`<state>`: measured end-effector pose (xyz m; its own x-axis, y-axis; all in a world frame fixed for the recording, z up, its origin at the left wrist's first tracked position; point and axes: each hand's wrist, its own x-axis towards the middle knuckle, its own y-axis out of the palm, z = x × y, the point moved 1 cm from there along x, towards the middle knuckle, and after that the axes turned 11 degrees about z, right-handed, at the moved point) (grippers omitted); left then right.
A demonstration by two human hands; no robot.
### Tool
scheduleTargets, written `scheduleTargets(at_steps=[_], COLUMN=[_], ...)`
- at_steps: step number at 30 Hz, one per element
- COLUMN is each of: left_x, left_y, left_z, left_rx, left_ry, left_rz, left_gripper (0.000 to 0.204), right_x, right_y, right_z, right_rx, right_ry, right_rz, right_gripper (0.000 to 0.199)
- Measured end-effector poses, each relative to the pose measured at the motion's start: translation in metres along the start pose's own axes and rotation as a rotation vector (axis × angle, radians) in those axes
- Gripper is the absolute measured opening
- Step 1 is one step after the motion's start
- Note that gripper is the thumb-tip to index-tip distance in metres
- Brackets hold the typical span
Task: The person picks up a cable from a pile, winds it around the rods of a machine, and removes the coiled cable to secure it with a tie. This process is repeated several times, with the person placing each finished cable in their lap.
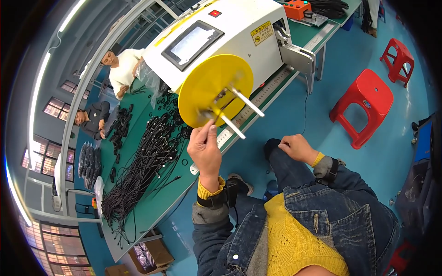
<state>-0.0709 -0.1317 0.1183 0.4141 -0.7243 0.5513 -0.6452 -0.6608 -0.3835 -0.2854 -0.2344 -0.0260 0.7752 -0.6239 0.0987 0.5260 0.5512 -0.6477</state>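
Observation:
A white winding machine [258,46] stands on the table, with a round yellow disc [191,94] on the side facing me. Two pale metal rods [248,103] stick out from the disc, and the parts near its middle are blurred. My left hand [206,152] is raised just in front of the disc's lower edge. Its thumb and fingers pinch a thin black cable [218,117], which runs up toward the rods. Lower and to the right, my right hand [297,148] is loosely closed above my knee, and nothing shows in it.
Left of the machine, a heap of black cables [142,170] spreads over the green table [152,214], with small black rings near it. Two people sit across the table. Red stools [370,96] stand at right; an open cardboard box [159,253] lies below the table.

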Motion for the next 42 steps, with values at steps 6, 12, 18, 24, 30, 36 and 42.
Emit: scheduleTargets(at_steps=[6,12,18,24,30,36,42], left_x=[-0.01,-0.021,-0.024,-0.022,-0.013,-0.007,0.01], left_y=[0.003,0.011,0.02,0.032,0.049,0.044,0.029], left_z=[-0.025,-0.029,-0.036,-0.033,-0.049,-0.072,-0.076], left_rx=[0.284,0.24,0.213,0.37,0.669,0.799,0.707], left_ry=[0.182,0.151,0.136,0.292,0.404,0.312,0.012], left_rz=[0.043,0.067,0.119,0.047,0.072,0.168,0.329], left_gripper=[0.019,0.021,0.025,0.033,0.037,0.039,0.057], right_x=[-0.003,-0.004,0.0,0.0,0.024,0.042,0.072], right_y=[0.001,0.005,0.007,0.006,-0.019,-0.067,-0.092], right_z=[0.0,-0.003,-0.008,-0.013,0.016,0.09,0.092], right_rx=[0.01,0.002,0.012,0.014,0.106,0.297,0.239], right_ry=[0.012,0.017,0.03,0.045,-0.143,-0.366,-0.304], right_rz=[0.042,0.083,0.151,0.154,-0.074,-0.318,-0.074], right_gripper=[0.015,0.015,0.016,0.015,0.014,0.017,0.053])
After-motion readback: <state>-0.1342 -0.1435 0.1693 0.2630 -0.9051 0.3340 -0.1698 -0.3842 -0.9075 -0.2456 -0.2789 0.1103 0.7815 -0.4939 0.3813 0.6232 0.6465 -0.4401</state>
